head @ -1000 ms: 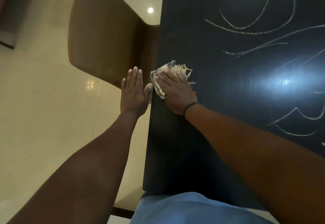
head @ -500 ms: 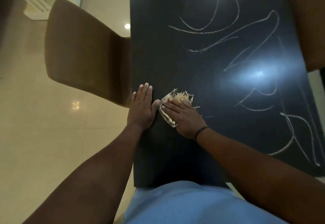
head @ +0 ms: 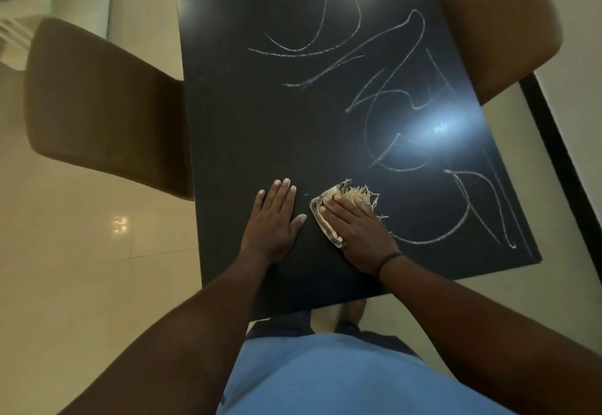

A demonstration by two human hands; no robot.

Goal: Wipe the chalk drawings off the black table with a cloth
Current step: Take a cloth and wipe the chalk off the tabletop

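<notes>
The person wears a blue shirt [head: 325,378] and dark pants [head: 283,326]. Both arms are bare, with no sleeves showing. A thin black band [head: 387,259] goes round the right wrist.

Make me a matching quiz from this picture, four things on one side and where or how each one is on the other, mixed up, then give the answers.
Things:
1. left hand
2. cloth
3. chalk lines
4. left chair

States:
A. brown, beside the table's left edge
B. flat on bare black table, holding nothing
C. pressed under the right hand
D. unwiped, on the table's far and right parts

Pairs: 1-B, 2-C, 3-D, 4-A
</notes>
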